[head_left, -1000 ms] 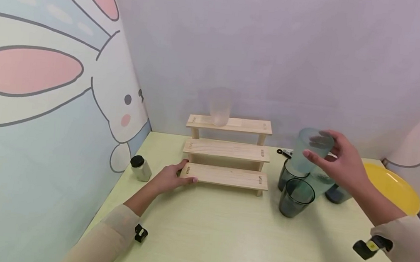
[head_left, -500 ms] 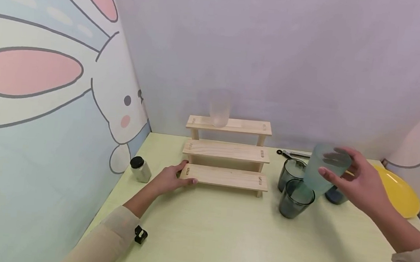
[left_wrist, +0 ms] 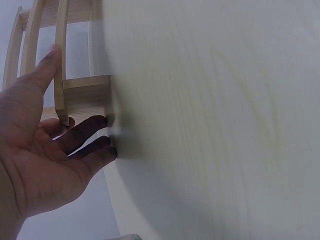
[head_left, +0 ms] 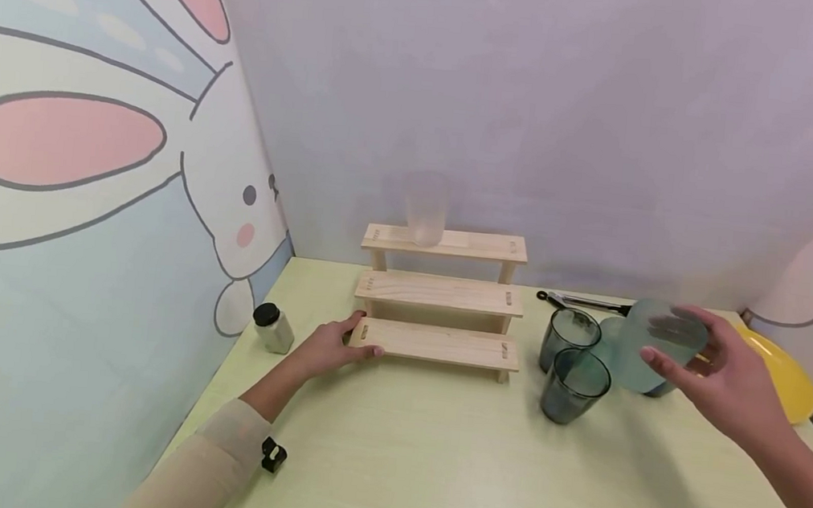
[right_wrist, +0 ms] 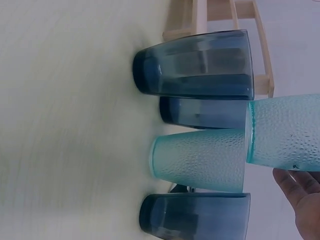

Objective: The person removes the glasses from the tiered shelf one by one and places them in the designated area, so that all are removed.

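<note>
My left hand (head_left: 326, 348) grips the left end of the lowest board of a three-step wooden shelf (head_left: 442, 343); in the left wrist view its thumb lies along the board and its fingers curl beneath. On the right, my right hand (head_left: 736, 384) holds a teal pebbled tumbler (head_left: 651, 360) round its side. That tumbler (right_wrist: 285, 132) is raised over a matching teal tumbler (right_wrist: 200, 159) standing on the table, its base close to the lower one's rim. Dark blue-grey glasses (head_left: 572, 393) stand beside them. One frosted clear tumbler (head_left: 426, 211) sits upright on the top step.
Behind the glasses lie metal tongs (head_left: 594, 303) with black ends. A yellow plate (head_left: 784, 376) is at the far right, partly behind my right hand. A small black-capped jar (head_left: 275, 331) stands at the left, near the rabbit-patterned wall (head_left: 202, 188).
My right hand has carried the teal tumbler to the right and lower, from over the dark glasses. My left hand stays on the shelf.
</note>
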Action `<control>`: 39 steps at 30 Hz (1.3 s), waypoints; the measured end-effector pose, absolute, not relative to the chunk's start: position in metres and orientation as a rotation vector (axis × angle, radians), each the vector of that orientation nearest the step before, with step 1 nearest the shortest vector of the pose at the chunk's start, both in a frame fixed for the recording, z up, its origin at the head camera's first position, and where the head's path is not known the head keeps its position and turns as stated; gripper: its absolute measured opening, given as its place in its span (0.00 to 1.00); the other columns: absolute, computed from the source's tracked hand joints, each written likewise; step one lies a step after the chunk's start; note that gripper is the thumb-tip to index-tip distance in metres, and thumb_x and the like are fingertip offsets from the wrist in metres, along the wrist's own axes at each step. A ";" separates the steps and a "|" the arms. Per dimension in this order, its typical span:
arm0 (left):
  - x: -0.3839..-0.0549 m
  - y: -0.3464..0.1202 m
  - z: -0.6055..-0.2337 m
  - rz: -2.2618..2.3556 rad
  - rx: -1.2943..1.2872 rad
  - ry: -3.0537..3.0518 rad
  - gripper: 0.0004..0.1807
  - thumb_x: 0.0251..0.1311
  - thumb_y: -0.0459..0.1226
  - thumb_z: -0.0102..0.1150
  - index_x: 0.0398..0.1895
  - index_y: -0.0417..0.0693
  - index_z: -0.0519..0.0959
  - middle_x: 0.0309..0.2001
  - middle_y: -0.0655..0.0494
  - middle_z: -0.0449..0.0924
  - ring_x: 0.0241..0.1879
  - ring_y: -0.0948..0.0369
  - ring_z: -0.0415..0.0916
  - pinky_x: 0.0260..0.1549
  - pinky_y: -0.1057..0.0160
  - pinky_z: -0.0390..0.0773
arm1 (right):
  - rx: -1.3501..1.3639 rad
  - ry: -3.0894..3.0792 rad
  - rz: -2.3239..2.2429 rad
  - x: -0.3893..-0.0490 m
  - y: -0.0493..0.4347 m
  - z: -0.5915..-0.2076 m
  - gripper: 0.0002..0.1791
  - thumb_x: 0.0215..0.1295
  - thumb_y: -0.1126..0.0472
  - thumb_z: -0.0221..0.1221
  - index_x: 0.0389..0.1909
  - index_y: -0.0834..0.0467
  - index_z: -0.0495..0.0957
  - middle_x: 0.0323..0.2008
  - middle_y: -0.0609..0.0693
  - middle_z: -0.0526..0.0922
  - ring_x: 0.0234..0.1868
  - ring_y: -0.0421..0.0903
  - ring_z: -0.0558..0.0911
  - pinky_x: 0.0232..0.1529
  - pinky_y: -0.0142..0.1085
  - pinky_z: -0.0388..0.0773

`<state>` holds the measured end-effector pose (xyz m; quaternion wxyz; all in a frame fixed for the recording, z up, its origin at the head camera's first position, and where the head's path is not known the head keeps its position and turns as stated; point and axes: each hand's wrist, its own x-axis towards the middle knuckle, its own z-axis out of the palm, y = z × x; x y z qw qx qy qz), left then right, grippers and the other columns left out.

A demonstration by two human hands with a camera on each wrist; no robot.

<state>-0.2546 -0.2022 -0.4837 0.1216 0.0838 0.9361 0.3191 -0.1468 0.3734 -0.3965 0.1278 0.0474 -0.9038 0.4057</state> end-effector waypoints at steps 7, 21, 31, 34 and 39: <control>-0.255 -0.203 -0.486 0.940 0.224 2.732 0.64 0.62 0.71 0.72 0.90 0.47 0.56 0.82 0.32 0.67 0.61 0.50 0.77 0.52 0.52 0.79 | 0.092 -2.654 1.160 -0.140 0.374 -0.407 0.49 0.67 0.56 0.79 0.83 0.58 0.63 0.52 0.22 0.75 0.45 0.09 0.76 0.37 0.18 0.79; -0.253 -0.202 -0.485 0.938 0.227 2.732 0.64 0.63 0.71 0.71 0.91 0.48 0.55 0.83 0.35 0.66 0.65 0.48 0.78 0.57 0.48 0.81 | 0.127 -2.515 1.254 -0.129 0.359 -0.433 0.46 0.61 0.66 0.82 0.78 0.62 0.70 0.58 0.34 0.67 0.51 0.20 0.77 0.48 0.13 0.76; -0.253 -0.201 -0.485 0.947 0.232 2.729 0.64 0.63 0.71 0.71 0.91 0.48 0.55 0.83 0.35 0.67 0.74 0.43 0.76 0.64 0.42 0.80 | 0.078 -2.535 1.172 -0.122 0.360 -0.454 0.49 0.59 0.62 0.84 0.78 0.66 0.70 0.61 0.39 0.71 0.53 0.21 0.70 0.45 0.11 0.74; -0.253 -0.201 -0.485 0.943 0.232 2.732 0.64 0.63 0.71 0.71 0.91 0.48 0.55 0.83 0.35 0.67 0.72 0.45 0.77 0.62 0.44 0.81 | 0.077 -2.546 1.151 -0.120 0.360 -0.460 0.49 0.58 0.61 0.84 0.78 0.65 0.70 0.62 0.47 0.72 0.54 0.21 0.70 0.45 0.11 0.74; -0.253 -0.200 -0.484 0.920 0.237 2.753 0.63 0.63 0.70 0.72 0.90 0.47 0.56 0.81 0.33 0.68 0.59 0.49 0.78 0.50 0.53 0.80 | 0.082 -2.572 1.133 -0.119 0.362 -0.468 0.49 0.58 0.59 0.84 0.78 0.63 0.71 0.63 0.45 0.73 0.55 0.17 0.69 0.45 0.11 0.73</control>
